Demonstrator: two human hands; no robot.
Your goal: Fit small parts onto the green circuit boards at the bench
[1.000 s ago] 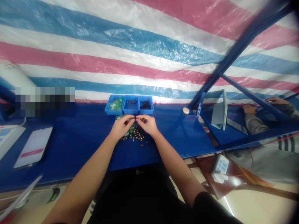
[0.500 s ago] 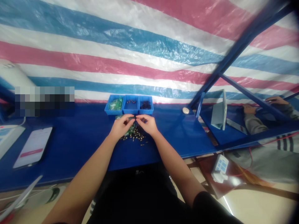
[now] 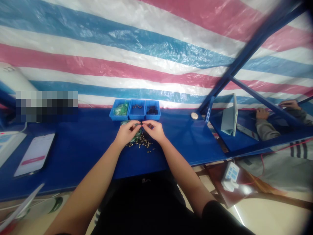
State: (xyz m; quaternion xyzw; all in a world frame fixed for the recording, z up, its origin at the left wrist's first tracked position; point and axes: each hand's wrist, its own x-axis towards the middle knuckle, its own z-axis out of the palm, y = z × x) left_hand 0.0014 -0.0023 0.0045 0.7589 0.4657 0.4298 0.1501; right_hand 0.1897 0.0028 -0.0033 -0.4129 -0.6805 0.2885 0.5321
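Observation:
My left hand [image 3: 127,132] and my right hand [image 3: 155,130] meet fingertip to fingertip over the blue table [image 3: 97,143]. Both are closed in a pinch on something small and dark, too small to name. Below them lies a loose pile of small brass-coloured pieces [image 3: 141,142], mixed with green and dark bits partly hidden by my hands. Just beyond my fingers stand three joined blue bins. The left bin [image 3: 119,117] has green pieces in clear bags, the middle bin [image 3: 137,116] a few small metallic pieces, and the right bin [image 3: 153,116] dark small parts.
A phone [image 3: 35,155] lies on the left beside a white power strip [image 3: 9,143]. To the right are a round pale object [image 3: 194,116], a blue metal frame [image 3: 220,76] and a propped tablet [image 3: 232,114]. Another person's hands [image 3: 262,114] rest beyond the frame.
My hands stay in almost the same place, still pinched together. Beyond the frame, the other person's hands have shifted slightly.

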